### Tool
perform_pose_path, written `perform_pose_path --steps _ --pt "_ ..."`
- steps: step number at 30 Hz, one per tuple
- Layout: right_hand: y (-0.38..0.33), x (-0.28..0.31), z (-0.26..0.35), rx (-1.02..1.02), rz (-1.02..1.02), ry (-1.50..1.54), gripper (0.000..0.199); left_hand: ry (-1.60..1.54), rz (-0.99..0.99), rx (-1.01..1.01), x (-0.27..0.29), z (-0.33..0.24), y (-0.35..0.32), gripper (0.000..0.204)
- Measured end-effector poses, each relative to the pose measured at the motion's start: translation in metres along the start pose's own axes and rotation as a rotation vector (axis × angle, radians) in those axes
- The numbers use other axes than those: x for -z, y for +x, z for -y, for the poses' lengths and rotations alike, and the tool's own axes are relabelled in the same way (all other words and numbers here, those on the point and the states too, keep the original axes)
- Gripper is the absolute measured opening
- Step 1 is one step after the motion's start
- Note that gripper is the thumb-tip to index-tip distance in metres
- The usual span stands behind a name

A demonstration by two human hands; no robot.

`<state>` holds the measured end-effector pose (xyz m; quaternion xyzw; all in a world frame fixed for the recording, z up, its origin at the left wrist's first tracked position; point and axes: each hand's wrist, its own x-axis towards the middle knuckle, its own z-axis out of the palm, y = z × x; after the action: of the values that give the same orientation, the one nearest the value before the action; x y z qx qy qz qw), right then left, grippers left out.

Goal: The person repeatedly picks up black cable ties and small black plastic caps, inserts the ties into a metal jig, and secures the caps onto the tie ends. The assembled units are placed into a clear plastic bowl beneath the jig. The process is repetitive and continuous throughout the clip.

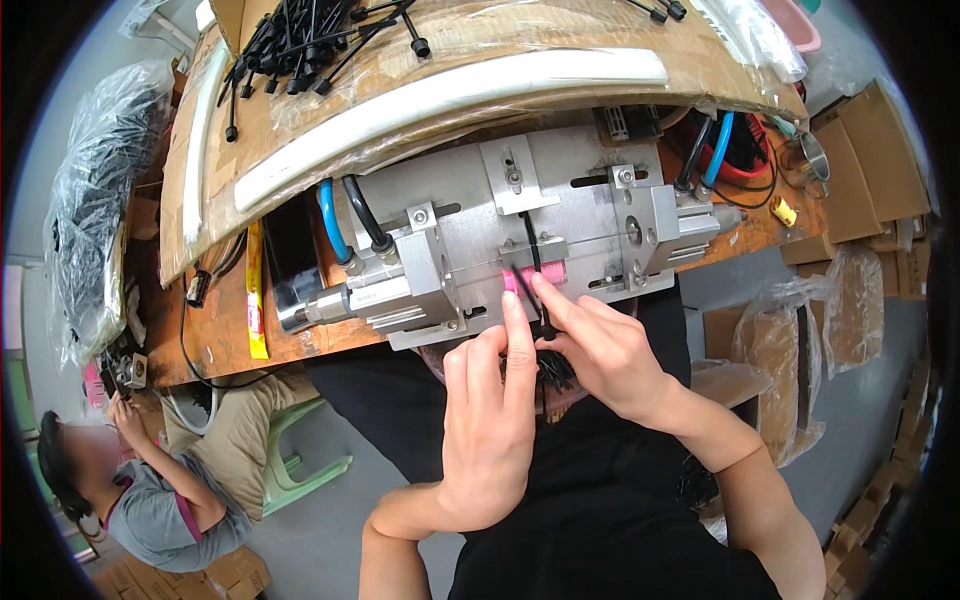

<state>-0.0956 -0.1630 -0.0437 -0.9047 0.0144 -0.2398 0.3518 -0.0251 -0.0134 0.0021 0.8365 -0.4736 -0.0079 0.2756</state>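
Both my hands meet at the middle of a grey metal fixture (480,185) on the bench. Here thin black plastic rods (530,240) cross a small pink block (553,272). My left hand (488,415) has its index finger stretched toward the block, its tip beside a rod; the other fingers are slightly bent, the thumb hidden. My right hand (610,355) lays its index fingertip by the block and closes thumb and finger round a rod's lower part. A dark bundle of rod ends (553,372) shows below, partly covered by my hands.
Metal cylinders (375,300) with blue and black hoses flank the fixture. Above it, a cardboard-topped shelf (560,110) carries a pile of black rods (300,45). A yellow strip (256,300) lies left. A seated person (165,500) works at far left; cardboard boxes (870,150) stand right.
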Motion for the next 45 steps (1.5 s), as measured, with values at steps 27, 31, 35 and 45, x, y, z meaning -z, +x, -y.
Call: perform_pose_path --steps 27,31,35,45 --pt "0.261 0.178 -0.060 -0.334 0.063 -0.874 0.026 -0.050 -0.002 -0.191 0.093 0.076 0.175 0.013" --pt "0.278 0.173 -0.063 -0.375 0.070 -0.757 0.024 -0.029 -0.116 -0.189 0.095 0.074 0.150 0.024" --pt "0.288 0.191 -0.098 -0.219 -0.291 -0.363 0.021 0.016 -0.288 -0.255 0.074 0.066 0.123 0.066" --pt "0.236 0.144 -0.063 -0.262 -0.155 -0.451 0.020 0.047 -0.339 -0.231 0.040 0.056 0.073 0.080"
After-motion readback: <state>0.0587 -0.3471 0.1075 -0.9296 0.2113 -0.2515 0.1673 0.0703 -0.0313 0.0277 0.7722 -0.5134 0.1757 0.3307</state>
